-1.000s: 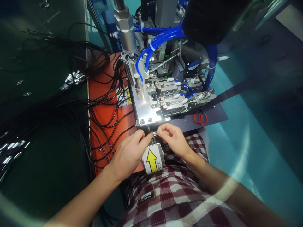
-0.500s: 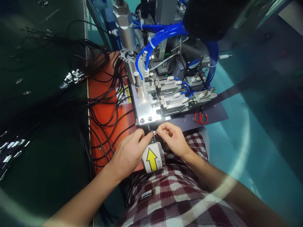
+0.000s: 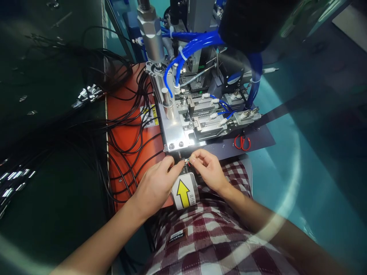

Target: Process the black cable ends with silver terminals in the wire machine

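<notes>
At the front edge of the metal machine (image 3: 175, 133), my two hands meet fingertip to fingertip. My left hand (image 3: 156, 183) is closed, its thumb and forefinger pinching the end of a cable with a small silvery part. From that end stick out thin coloured wires (image 3: 188, 161), red and green among them. My right hand (image 3: 208, 168) is closed too, thumb and forefinger pinched on the wire tips. Just below the fingers is a white plate with a yellow arrow (image 3: 184, 194). Exactly how the wires sit in the fingers is too small to tell.
Black cables (image 3: 129, 114) spread over the orange surface (image 3: 126, 164) and the dark bench on the left. Red-handled scissors (image 3: 242, 143) lie on the grey base plate at right. Blue air hoses (image 3: 200, 40) arch over the machine. Silvery cable ends (image 3: 87, 94) lie at left.
Both hands stay in nearly the same place, with only a slight shift of the right fingers at the wires. The camera view has shifted slightly.
</notes>
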Motion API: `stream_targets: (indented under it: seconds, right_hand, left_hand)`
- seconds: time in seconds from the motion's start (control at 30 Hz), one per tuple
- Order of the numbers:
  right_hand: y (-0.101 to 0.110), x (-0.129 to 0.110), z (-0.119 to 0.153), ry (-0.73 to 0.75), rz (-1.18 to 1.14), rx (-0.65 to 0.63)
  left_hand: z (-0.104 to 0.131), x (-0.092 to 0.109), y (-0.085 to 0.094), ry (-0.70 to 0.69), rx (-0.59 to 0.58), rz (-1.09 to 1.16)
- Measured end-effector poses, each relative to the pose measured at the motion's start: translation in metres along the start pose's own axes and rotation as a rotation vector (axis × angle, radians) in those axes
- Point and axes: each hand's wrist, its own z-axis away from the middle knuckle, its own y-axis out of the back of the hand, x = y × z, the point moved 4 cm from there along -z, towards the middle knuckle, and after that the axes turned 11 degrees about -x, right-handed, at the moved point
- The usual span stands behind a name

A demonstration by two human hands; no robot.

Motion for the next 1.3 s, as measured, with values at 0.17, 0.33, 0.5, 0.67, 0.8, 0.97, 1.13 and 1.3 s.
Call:
stream_targets:
  seconds: [0.17,0.33,0.5,0.67,0.8,0.97,1.13,1.3]
  right_hand:
    - [0.000,0.000,0.001,0.090,0.091,0.026]
    - [-0.001,0.004,0.001,0.053,0.042,0.031]
    - [0.000,0.003,0.001,0.165,0.190,0.064]
    - [0.000,0.002,0.002,0.201,0.215,0.059]
    - [-0.001,0.005,0.002,0.140,0.115,0.047]
    - [-0.002,0.005,0.002,0.148,0.098,0.066]
    - [-0.005,0.009,0.001,-0.046,-0.097,0.022]
    - [-0.001,-0.001,0.002,0.083,0.171,0.074]
  left_hand:
    - [0.000,0.000,0.000,0.007,-0.002,0.001]
    - [0.001,0.000,0.001,0.018,-0.016,0.002]
    - [0.001,0.001,0.001,0.005,-0.014,-0.007]
    - [0.001,0.001,0.001,0.002,-0.008,-0.006]
    - [0.001,0.001,0.001,0.002,-0.006,-0.001]
    - [0.001,0.002,0.001,0.005,-0.007,0.006]
    - [0.000,0.002,0.001,0.001,-0.011,-0.015]
    - [0.000,0.003,0.002,-0.008,-0.002,-0.050]
